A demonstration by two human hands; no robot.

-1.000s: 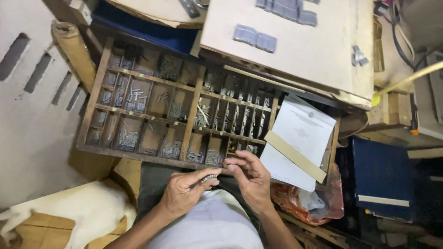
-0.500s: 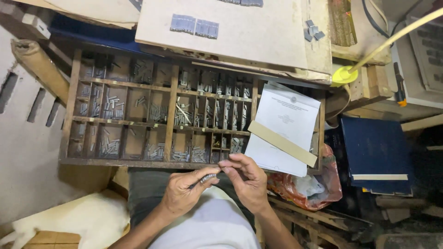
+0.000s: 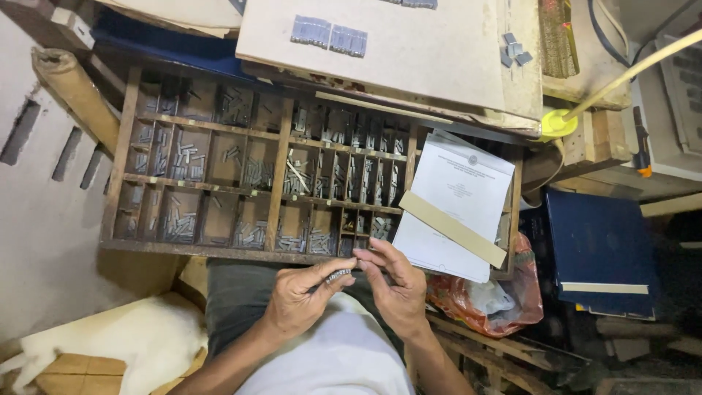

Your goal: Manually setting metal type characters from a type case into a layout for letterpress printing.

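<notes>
My left hand (image 3: pixel 296 296) holds a short row of small grey metal type pieces (image 3: pixel 338 276) between thumb and fingers, just below the front edge of a wooden compartment tray (image 3: pixel 278 183). My right hand (image 3: pixel 395 281) touches the right end of that row with its fingertips. The tray has many small cells, each with several loose metal pieces. Both hands hover over my lap, close together.
A printed white sheet (image 3: pixel 457 201) with a tan strip (image 3: pixel 452 228) lies on the tray's right end. Above is a pale board (image 3: pixel 409 51) carrying grey metal blocks (image 3: pixel 329 35). A blue book (image 3: pixel 598 249), an orange plastic bag (image 3: pixel 482 296) and a yellow-ended stick (image 3: pixel 621 77) are at right.
The view has shifted, so the tray and board sit further left and lower in frame. My hands stay together on the metal row with only small finger movements.
</notes>
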